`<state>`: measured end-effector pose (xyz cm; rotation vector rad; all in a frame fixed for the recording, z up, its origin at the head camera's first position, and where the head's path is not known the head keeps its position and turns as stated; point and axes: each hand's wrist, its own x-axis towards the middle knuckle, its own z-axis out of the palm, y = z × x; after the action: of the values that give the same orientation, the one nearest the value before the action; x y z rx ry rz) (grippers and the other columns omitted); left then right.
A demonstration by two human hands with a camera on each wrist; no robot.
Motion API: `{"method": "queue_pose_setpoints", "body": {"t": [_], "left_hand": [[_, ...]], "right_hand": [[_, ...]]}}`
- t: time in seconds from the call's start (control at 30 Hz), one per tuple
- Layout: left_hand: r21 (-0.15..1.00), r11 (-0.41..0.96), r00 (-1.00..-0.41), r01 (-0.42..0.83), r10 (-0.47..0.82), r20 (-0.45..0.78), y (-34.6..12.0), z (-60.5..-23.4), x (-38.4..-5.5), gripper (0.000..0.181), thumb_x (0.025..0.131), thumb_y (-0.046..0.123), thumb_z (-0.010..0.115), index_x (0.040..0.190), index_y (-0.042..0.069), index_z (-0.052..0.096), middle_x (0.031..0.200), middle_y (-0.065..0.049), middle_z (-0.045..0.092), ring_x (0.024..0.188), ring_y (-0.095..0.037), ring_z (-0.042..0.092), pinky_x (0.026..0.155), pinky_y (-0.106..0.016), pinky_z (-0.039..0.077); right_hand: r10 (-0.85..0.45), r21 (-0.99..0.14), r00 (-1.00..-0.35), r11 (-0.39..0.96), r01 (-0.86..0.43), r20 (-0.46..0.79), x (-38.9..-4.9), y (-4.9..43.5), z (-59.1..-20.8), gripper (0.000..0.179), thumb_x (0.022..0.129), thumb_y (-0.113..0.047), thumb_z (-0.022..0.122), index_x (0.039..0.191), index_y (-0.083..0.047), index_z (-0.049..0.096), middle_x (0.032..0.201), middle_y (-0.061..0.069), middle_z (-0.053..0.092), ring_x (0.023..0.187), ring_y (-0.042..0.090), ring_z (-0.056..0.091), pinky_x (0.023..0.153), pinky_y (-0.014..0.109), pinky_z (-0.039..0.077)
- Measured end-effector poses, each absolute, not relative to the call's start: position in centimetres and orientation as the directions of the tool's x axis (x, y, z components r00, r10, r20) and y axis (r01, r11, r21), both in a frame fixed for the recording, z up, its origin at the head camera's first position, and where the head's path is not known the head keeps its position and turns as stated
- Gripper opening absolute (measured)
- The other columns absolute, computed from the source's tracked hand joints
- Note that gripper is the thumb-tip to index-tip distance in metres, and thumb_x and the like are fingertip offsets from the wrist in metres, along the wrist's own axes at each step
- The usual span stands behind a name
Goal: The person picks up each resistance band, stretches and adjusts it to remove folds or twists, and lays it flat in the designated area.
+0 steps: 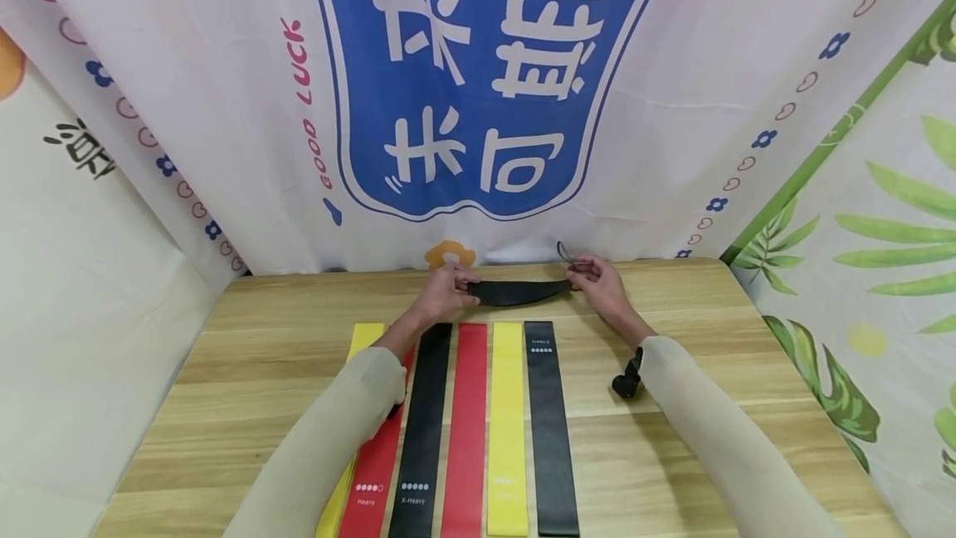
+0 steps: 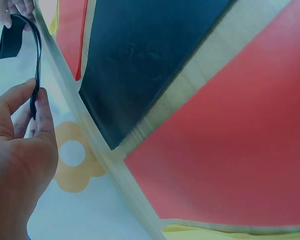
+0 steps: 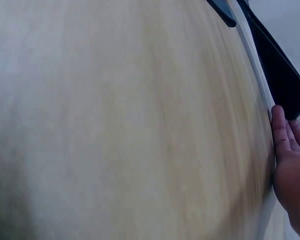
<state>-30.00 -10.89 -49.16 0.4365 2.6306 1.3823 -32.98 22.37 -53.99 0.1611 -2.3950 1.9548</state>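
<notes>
Both hands hold a black resistance band (image 1: 519, 293) stretched sideways near the table's far edge. My left hand (image 1: 442, 297) pinches its left end between thumb and fingers, which the left wrist view shows from close by. My right hand (image 1: 600, 285) pinches the band near its other end, and a short looped end sticks up past those fingers. In the right wrist view the band (image 3: 277, 65) runs down to the right hand (image 3: 295, 175), partly cut off by the frame. Just below the held band lie flat bands: black (image 1: 421, 422), red (image 1: 465, 430), yellow (image 1: 508, 422) and dark grey-black (image 1: 551, 430).
Further left, under the left forearm, lie another red band (image 1: 371, 463) and a yellow band (image 1: 368, 335), both partly covered. The wooden table (image 1: 717, 438) ends at a printed cloth backdrop (image 1: 657, 148). A small black device (image 1: 626, 383) sits at the right wrist.
</notes>
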Motion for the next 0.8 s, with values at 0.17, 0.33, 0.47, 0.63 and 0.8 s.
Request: {"method": "queue_pose_setpoints", "body": {"t": [0.17, 0.33, 0.47, 0.63, 0.8], "left_hand": [[0.811, 0.555, -0.950, 0.189, 0.312, 0.008, -11.06, -49.33, -29.99, 0.039, 0.089, -0.003, 0.082, 0.127, -0.003, 0.074, 0.135, -0.017, 0.061, 0.115, -0.035, 0.064, 0.100, -0.043, 0.058], [0.813, 0.556, -0.954, 0.175, 0.300, 0.001, -11.27, -49.43, -29.89, 0.036, 0.089, -0.004, 0.081, 0.125, -0.002, 0.075, 0.135, -0.017, 0.059, 0.116, -0.035, 0.064, 0.101, -0.044, 0.057], [0.814, 0.555, -0.955, 0.170, 0.296, -0.002, -11.46, -49.54, -29.92, 0.036, 0.090, -0.004, 0.080, 0.125, -0.002, 0.075, 0.136, -0.017, 0.058, 0.116, -0.036, 0.064, 0.102, -0.045, 0.057], [0.814, 0.559, -0.958, 0.155, 0.286, -0.014, -11.64, -49.48, -29.92, 0.036, 0.090, -0.004, 0.080, 0.126, -0.002, 0.075, 0.141, -0.018, 0.056, 0.117, -0.036, 0.063, 0.103, -0.045, 0.056], [0.823, 0.552, -0.961, 0.137, 0.276, -0.024, -11.72, -49.56, -29.77, 0.037, 0.091, -0.003, 0.080, 0.127, -0.002, 0.075, 0.140, -0.017, 0.056, 0.118, -0.035, 0.063, 0.103, -0.045, 0.056]], "right_hand": [[-0.079, -0.976, -0.990, 0.172, -0.131, 0.119, -32.82, 22.70, -53.85, 0.056, 0.102, -0.008, 0.072, 0.152, 0.002, 0.049, 0.135, 0.036, 0.061, 0.096, 0.006, 0.070, 0.083, 0.025, 0.061], [-0.081, -0.975, -0.987, 0.168, -0.149, 0.137, -32.75, 22.95, -53.86, 0.064, 0.103, -0.014, 0.071, 0.161, -0.008, 0.043, 0.135, 0.034, 0.063, 0.094, 0.005, 0.071, 0.086, 0.031, 0.063], [-0.069, -0.982, -0.990, 0.136, -0.129, 0.120, -32.77, 23.02, -53.77, 0.066, 0.104, -0.013, 0.069, 0.163, -0.010, 0.040, 0.135, 0.036, 0.062, 0.093, 0.005, 0.071, 0.089, 0.036, 0.062], [-0.060, -0.988, -0.993, 0.109, -0.106, 0.100, -33.05, 23.13, -53.67, 0.072, 0.103, -0.003, 0.067, 0.165, -0.005, 0.032, 0.136, 0.040, 0.058, 0.091, 0.003, 0.071, 0.092, 0.043, 0.062], [-0.060, -0.977, -0.992, 0.174, -0.122, 0.113, -32.92, 23.42, -53.60, 0.084, 0.101, -0.010, 0.073, 0.169, -0.016, 0.025, 0.136, 0.036, 0.062, 0.105, 0.018, 0.072, 0.095, 0.036, 0.060]]}}
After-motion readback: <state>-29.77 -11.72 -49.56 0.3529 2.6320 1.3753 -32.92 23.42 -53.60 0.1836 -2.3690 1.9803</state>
